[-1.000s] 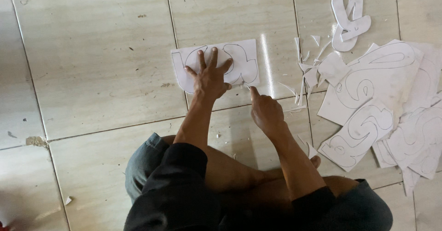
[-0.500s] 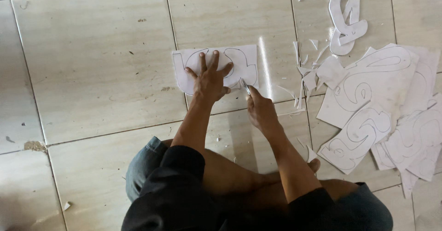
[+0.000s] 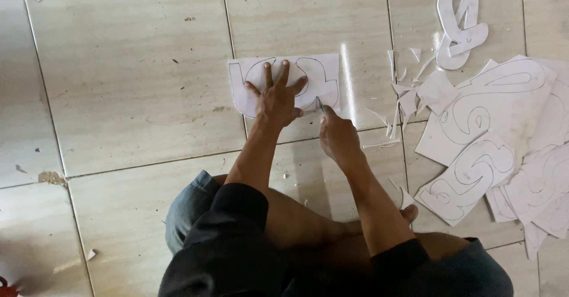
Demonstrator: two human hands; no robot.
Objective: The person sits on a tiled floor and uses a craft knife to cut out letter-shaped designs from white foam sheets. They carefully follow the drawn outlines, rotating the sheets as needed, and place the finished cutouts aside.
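On the tiled floor (image 3: 118, 84), just above the person's folded knees, lies a white paper sheet (image 3: 323, 72) with curved outlines drawn in dark line. Pressing it flat is the left hand (image 3: 277, 98), fingers spread wide. At about four o'clock from that hand, nearly touching it, the right hand (image 3: 338, 136) closes its fingers around a small blade (image 3: 319, 104), whose tip meets the sheet's lower edge; the grip itself is turned away, so how the fingers pinch the tool I cannot tell.

Toward three o'clock lie thin paper scraps (image 3: 403, 98), then a loose pile of outlined sheets (image 3: 492, 137); finished cut-out shapes (image 3: 459, 27) sit at about one o'clock.

The risk, as I judge it, is the closeness of blade and holding thumb: a slip on the glossy tile could run the edge into the left hand. The sheet could also skid or tear if the pressure eases, taking the cut off its drawn line.
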